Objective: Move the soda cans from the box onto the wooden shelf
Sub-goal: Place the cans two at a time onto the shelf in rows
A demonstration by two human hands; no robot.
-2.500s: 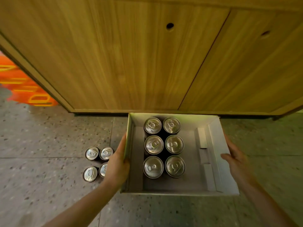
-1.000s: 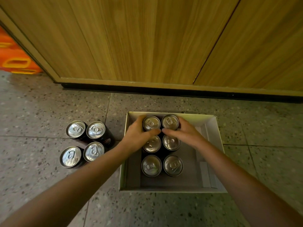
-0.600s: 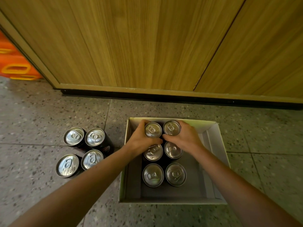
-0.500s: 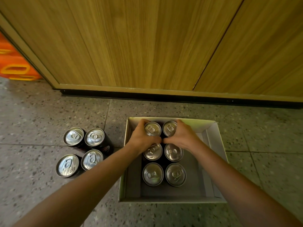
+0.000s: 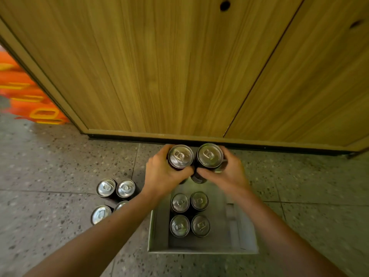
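Observation:
My left hand (image 5: 161, 176) grips a dark soda can (image 5: 180, 156) and my right hand (image 5: 227, 174) grips a second can (image 5: 209, 155). Both cans are upright, side by side, held above the far end of the open cardboard box (image 5: 157, 232) on the floor. Several cans (image 5: 189, 214) still stand in the box in two rows. The wooden cabinet front (image 5: 179, 66) fills the top of the view; no shelf surface shows.
Several more cans (image 5: 114, 188) stand on the speckled stone floor (image 5: 50, 176) left of the box, partly hidden by my left forearm. An orange crate (image 5: 30, 96) sits at the far left beside the cabinet. A dark gap runs under the cabinet base.
Both hands closed on the two rear cans and lifted them up out of the box. Before that the hands had let go of the box sides.

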